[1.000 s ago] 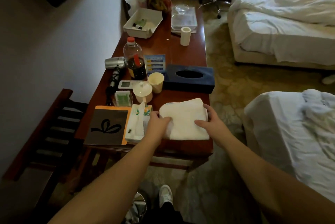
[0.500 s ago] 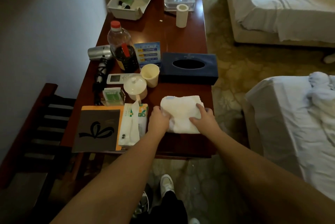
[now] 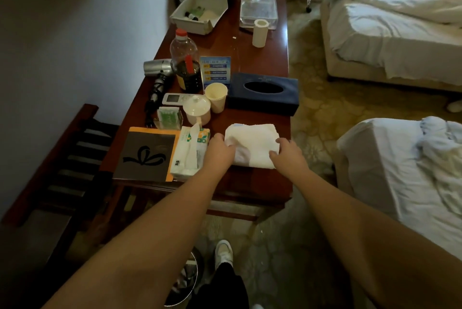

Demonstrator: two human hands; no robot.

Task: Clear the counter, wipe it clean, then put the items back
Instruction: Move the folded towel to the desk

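A folded white towel [image 3: 255, 141] lies near the front right of the dark red wooden counter [image 3: 262, 58]. My left hand [image 3: 220, 151] grips the towel's left edge with curled fingers. My right hand [image 3: 287, 156] grips its front right corner. Left of the towel sit a soft tissue pack [image 3: 191, 153] and an orange-edged dark folder [image 3: 147, 156]. Behind them stand a lidded white mug [image 3: 197, 109], a paper cup [image 3: 216, 97], a remote [image 3: 175, 98], a dark-liquid bottle [image 3: 186, 63], a blue tissue box [image 3: 265, 93] and a hair dryer [image 3: 157, 68].
Farther back on the counter are a white tray [image 3: 200, 12] of small bottles, a clear glass tray [image 3: 258, 9] and a white roll [image 3: 260, 33]. A wooden luggage rack [image 3: 65, 158] stands at left. Two beds [image 3: 400, 21] lie to the right, over patterned carpet.
Both hands have drawn closer together on the towel, which is bunched into a smaller fold. The camera view has shifted slightly.
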